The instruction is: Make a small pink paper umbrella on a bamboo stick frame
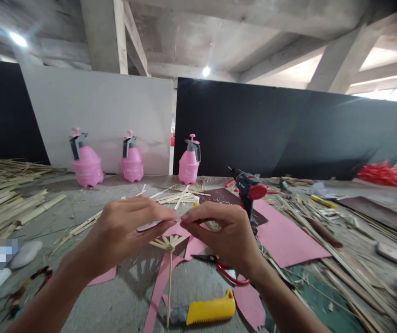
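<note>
My left hand and my right hand meet at the middle, fingertips pinched on a thin piece of pink paper held between them. Just below, a thin bamboo stick with short strips fanned out at its top stands over pink paper scraps. Scissors with red handles lie under my right hand, partly hidden by it. A yellow-handled tool rests nearer to me, beside a cut pink paper piece.
Three pink spray bottles stand at the back. A cordless drill is upright right of centre, by a pink sheet. Bamboo strips pile up on both sides. A beaded bracelet lies left.
</note>
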{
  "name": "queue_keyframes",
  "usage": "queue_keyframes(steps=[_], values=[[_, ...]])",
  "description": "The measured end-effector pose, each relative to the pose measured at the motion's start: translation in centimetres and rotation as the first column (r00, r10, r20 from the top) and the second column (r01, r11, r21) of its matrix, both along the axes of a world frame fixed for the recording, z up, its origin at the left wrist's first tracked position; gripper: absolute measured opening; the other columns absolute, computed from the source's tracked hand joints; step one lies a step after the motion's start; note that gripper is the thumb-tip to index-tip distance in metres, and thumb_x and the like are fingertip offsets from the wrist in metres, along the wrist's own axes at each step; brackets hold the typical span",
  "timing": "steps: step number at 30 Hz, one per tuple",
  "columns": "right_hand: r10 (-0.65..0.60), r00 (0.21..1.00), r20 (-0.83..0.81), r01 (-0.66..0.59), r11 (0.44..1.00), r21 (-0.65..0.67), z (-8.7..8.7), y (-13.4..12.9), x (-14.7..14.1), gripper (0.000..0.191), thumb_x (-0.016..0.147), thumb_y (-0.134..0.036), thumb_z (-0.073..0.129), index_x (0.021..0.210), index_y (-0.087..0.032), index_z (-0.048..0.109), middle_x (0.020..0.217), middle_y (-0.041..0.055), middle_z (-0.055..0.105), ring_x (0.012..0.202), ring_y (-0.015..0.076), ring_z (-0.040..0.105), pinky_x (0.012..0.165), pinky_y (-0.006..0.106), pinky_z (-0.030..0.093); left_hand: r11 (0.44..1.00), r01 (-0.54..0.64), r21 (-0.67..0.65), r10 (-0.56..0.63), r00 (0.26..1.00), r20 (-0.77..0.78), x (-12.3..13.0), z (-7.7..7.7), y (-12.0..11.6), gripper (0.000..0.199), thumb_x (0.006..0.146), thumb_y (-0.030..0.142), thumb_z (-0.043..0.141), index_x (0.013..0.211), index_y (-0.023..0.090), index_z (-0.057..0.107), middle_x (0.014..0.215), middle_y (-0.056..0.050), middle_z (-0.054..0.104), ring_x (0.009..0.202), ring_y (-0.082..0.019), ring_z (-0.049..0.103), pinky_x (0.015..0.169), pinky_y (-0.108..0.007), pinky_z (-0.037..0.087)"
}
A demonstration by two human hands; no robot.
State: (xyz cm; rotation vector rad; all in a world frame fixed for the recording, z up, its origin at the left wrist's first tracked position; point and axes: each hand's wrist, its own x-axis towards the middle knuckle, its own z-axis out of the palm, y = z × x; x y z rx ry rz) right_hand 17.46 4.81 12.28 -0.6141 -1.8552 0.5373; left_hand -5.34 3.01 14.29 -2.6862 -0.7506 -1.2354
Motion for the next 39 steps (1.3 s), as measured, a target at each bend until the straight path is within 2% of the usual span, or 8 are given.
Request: queue_keyframes(steps=[5,8,12,20,30,34,39], values=[[-0.014,1.0,-0.004,0.014,0.997,0.077,0.04,-0.3,-0.21,0.023,0.082,-0.005,0.073,0.085,-0.027,0.079,0.084,-0.002,0.079,0.078,0.016,0.074,0.073,0.029,0.06,0.998,-0.006,-0.055,0.006,1.0,-0.001,0.24,-0.05,0.05,0.011,0.098,0.018,0.062,0.104,0.024,0.069,0.098,0.004,0.077,0.089,-0.011,0.072,0.08,-0.021,0.054],[-0.018,1.0,-0.01,0.019,0.993,0.115,0.05,-0.32,-0.42,0.02,0.082,-0.006,0.074,0.085,-0.025,0.079,0.086,-0.0007,0.079,0.078,0.0155,0.074,0.072,0.028,0.06,0.989,-0.021,-0.148,0.023,1.0,0.011,0.43,-0.07,0.08,0.007,0.097,0.023,0.064,0.102,0.025,0.068,0.091,0.005,0.077,0.079,-0.011,0.071,0.071,-0.021,0.053],[0.016,1.0,0.012,-0.018,0.993,0.112,-0.03,-0.28,-0.54,0.016,0.085,-0.008,0.072,0.086,-0.023,0.077,0.088,0.0003,0.079,0.08,0.0154,0.074,0.074,0.028,0.059,0.977,-0.015,-0.214,0.021,0.999,0.026,0.58,0.12,-0.11,0.005,0.096,0.022,0.064,0.098,0.024,0.068,0.089,0.007,0.075,0.078,-0.01,0.07,0.072,-0.02,0.052],[0.032,0.999,-0.005,-0.032,0.993,0.112,-0.15,-0.18,-0.7,0.017,0.082,-0.005,0.073,0.083,-0.021,0.078,0.082,0.0002,0.078,0.075,0.0146,0.073,0.071,0.026,0.058,0.989,0.038,-0.14,-0.033,0.999,0.04,0.49,0.27,-0.03,0.006,0.094,0.017,0.067,0.095,0.022,0.068,0.09,0.005,0.074,0.081,-0.008,0.069,0.074,-0.017,0.051],[0.035,0.999,-0.004,-0.034,0.991,0.13,0.19,-0.32,-0.69,0.014,0.076,-0.005,0.075,0.078,-0.017,0.08,0.08,0.0048,0.079,0.071,0.0151,0.074,0.067,0.024,0.059,0.989,0.045,-0.138,-0.042,0.999,0.024,0.35,0.12,-0.09,0.006,0.092,0.016,0.069,0.094,0.021,0.072,0.094,0.001,0.076,0.086,-0.011,0.071,0.078,-0.02,0.054],[0.028,1.0,-0.013,-0.026,0.991,0.131,0.14,-0.37,-0.67,0.015,0.073,-0.002,0.075,0.075,-0.016,0.08,0.079,0.0049,0.078,0.07,0.015,0.074,0.066,0.024,0.058,0.99,0.017,-0.142,-0.01,0.999,0.052,0.51,0.08,-0.14,0.007,0.089,0.014,0.072,0.089,0.021,0.074,0.092,0.002,0.077,0.081,-0.009,0.071,0.076,-0.018,0.054],[0.03,0.999,-0.022,-0.027,0.993,0.115,-0.04,-0.29,-0.7,0.016,0.074,-0.003,0.075,0.075,-0.018,0.079,0.081,0.0039,0.079,0.071,0.0152,0.074,0.067,0.025,0.059,0.986,0.041,-0.16,-0.029,0.997,0.073,0.57,-0.04,0.05,0.008,0.088,0.015,0.073,0.089,0.023,0.075,0.091,0.003,0.078,0.08,-0.008,0.072,0.074,-0.015,0.054]])
